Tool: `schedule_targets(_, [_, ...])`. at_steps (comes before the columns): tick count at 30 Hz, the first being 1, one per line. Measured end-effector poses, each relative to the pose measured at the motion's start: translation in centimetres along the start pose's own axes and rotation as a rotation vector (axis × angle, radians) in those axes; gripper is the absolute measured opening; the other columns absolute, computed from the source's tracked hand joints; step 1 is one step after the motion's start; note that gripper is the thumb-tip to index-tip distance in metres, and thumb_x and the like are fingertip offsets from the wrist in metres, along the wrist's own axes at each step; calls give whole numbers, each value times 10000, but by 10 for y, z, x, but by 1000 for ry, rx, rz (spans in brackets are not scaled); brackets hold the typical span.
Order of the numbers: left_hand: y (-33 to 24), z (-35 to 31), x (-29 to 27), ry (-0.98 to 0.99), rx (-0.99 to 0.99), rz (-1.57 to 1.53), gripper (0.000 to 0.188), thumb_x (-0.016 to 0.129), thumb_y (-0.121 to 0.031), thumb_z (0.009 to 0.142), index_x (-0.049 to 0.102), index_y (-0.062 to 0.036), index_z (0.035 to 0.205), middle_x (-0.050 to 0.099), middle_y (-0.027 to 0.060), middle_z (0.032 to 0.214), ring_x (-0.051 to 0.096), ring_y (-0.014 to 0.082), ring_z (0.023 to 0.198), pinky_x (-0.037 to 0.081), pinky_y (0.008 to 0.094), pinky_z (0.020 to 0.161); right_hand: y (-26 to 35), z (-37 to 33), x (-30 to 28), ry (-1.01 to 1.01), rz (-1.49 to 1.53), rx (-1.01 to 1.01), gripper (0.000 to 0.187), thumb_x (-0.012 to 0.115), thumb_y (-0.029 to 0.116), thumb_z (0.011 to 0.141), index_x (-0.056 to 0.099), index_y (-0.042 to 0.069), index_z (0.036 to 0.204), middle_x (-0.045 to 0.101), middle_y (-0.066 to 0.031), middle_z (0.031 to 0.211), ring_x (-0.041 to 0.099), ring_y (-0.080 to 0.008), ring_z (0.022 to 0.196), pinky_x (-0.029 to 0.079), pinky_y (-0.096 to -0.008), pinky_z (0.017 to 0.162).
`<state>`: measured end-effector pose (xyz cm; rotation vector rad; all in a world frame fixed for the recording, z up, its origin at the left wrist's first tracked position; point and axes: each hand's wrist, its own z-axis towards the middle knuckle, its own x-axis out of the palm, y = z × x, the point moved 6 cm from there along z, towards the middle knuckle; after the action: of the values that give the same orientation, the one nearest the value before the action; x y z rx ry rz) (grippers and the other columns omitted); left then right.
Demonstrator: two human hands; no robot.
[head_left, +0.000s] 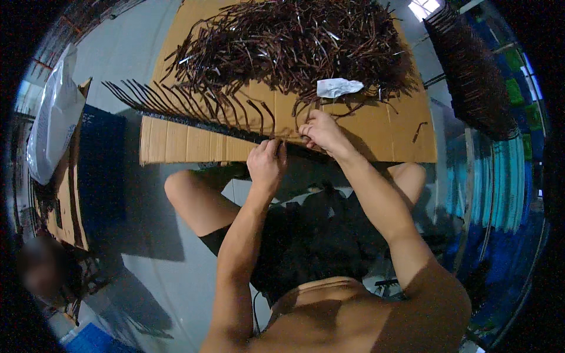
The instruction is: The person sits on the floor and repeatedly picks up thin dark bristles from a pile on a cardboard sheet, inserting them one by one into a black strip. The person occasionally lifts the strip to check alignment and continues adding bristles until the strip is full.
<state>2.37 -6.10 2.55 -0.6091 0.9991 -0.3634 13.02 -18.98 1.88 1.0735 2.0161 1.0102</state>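
Here, our left hand (268, 165) pinches the dark bar (206, 125), which slants toward ten o'clock across the cardboard tabletop (382, 138); our right hand's (321, 132) grip we cannot tell. Brown rods (282, 47) heap at twelve; turquoise material (493, 182) shows at three.

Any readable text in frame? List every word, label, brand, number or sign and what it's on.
None can be read in this view.
White plastic bag at left: faint marks, too blurred to read.
Crumpled white piece on the cardboard: faint marks at most, too small to read.
Pile of bent brown rods: no lettering visible.
Cardboard: no lettering visible.
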Motion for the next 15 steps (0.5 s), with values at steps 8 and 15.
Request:
schedule_targets(8, [-4,-6,6,-74,-95,36,116,622,-171,836,613,-56,829,615,121,762,596,339,667,465,415,580,14,-15,22,56,-109,-491,90,617,44,875,619,-25,934,655,-46,849,614,-105,781,501,-242,732])
schedule_targets(15, [-7,-6,6,-82,-120,48,144,614,-195,845,610,-55,813,607,128,749,595,349,675,466,423,582,16,-24,22,-8,-214,-497,192,697,184,803,664,15,887,691,-116,824,666,-183,767,500,-301,702])
